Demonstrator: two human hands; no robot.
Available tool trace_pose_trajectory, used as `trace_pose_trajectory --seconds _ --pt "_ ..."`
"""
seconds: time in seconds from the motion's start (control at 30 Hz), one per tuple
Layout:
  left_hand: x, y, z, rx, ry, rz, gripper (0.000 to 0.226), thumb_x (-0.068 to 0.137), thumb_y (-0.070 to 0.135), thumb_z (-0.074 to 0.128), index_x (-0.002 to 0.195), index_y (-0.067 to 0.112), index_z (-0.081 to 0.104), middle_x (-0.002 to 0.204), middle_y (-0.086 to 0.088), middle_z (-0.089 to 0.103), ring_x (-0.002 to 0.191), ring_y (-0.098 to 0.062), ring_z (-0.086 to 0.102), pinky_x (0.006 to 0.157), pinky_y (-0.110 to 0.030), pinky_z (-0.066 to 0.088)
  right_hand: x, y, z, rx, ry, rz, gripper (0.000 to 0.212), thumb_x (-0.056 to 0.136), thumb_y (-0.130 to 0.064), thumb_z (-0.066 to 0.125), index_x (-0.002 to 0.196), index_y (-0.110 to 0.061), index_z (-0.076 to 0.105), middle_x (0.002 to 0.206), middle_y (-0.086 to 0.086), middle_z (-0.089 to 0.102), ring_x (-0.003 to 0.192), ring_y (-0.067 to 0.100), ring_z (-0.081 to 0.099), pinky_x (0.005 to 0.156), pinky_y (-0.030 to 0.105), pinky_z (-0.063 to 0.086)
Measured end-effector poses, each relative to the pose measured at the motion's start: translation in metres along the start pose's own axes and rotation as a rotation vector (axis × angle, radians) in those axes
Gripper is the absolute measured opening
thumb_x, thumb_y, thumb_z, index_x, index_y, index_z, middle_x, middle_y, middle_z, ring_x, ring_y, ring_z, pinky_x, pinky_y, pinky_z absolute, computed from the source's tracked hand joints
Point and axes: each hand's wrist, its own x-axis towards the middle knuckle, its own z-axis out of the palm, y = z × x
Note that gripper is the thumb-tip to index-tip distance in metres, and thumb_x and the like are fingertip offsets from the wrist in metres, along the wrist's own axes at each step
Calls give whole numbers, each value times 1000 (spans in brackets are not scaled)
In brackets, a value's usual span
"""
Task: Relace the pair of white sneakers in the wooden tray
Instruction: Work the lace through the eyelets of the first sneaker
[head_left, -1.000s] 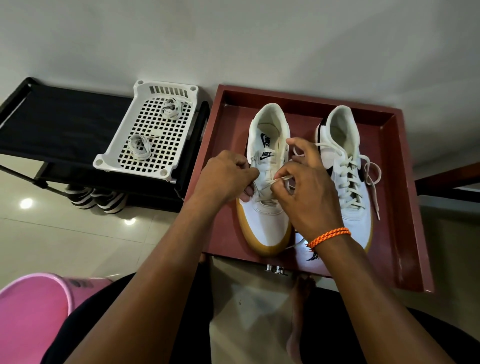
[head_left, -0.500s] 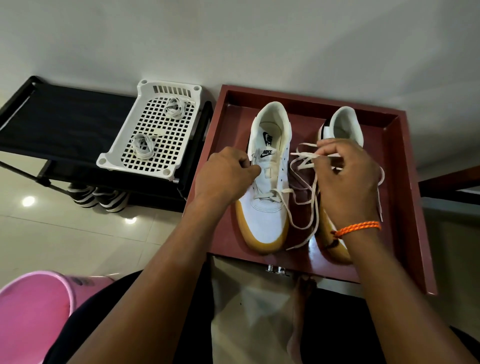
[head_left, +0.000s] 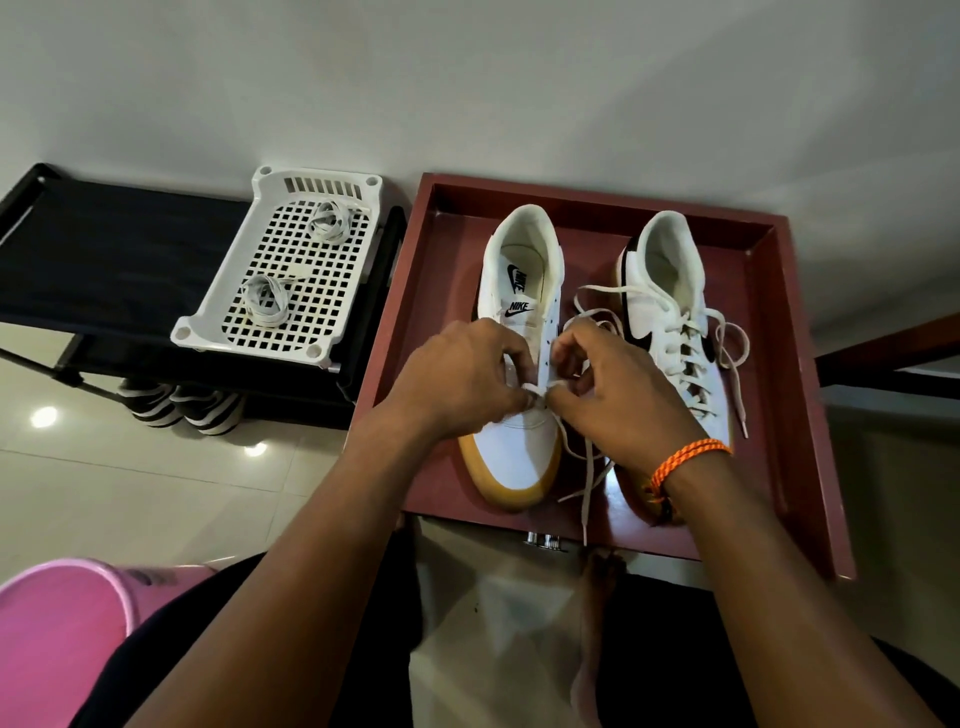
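Two sneakers stand side by side in the tray (head_left: 800, 395), toes toward the person. Left of the tray, a white basket (head_left: 218, 312) on a black rack (head_left: 104, 249) holds two lace bundles. Both hands meet over the left sneaker (head_left: 519, 441): left hand (head_left: 457, 379) and right hand (head_left: 618, 395) pinch its lace (head_left: 587, 483). The right sneaker (head_left: 675, 322) is laced.

Bare tray floor (head_left: 441, 322) L of sneakers (head_left: 524, 291).
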Motion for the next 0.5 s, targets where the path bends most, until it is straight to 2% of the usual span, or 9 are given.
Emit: trace_pose_trajectory --seconds 0.17,0.27,0.3,0.37,0.43,0.5 --pt "1 0 -5 -204 118 8 10 95 19 72 85 22 72 62 2 73 45 -16 67 62 -37 63 0 2 2 6 13 -37 28 87 -22 74 107 -30 56 108 -12 55 97 14 59 83 44 57" --pt "3 1 -10 -451 219 28 10 97 17 75 88 14 76 69 -1 73 53 -18 66 57 -36 59 1 -2 4 51 82 -87 30 88 -20 73 115 -28 63 122 -10 48 116 12 44 90 20 44" --pt "5 2 -12 -527 256 34 9 97 17 75 89 13 76 74 0 73 60 -17 65 60 -37 59 2 -4 5 74 92 -97 29 87 -21 75 115 -28 67 126 -10 47 119 11 40 91 17 40" --pt "6 2 -15 -681 314 35 10 96 18 74 90 11 76 85 -3 73 72 -16 64 69 -39 56 4 -6 9 144 107 -108 21 85 -27 77 106 -28 74 128 -11 49 123 14 40 96 22 42" --pt "5 4 -20 -916 349 27 13 94 20 68 85 14 74 98 -8 74 87 -23 66 80 -44 53 5 -6 9 230 110 -96 10 85 -32 79 93 -26 77 125 -10 54 125 16 46 99 30 46" --pt "3 6 -27 -1241 353 46 20 100 19 57 83 15 68 119 -15 76 107 -32 70 98 -47 55 7 -7 1 414 100 -56 5 88 -22 78 86 -18 77 119 -2 61 118 12 58 94 28 50"
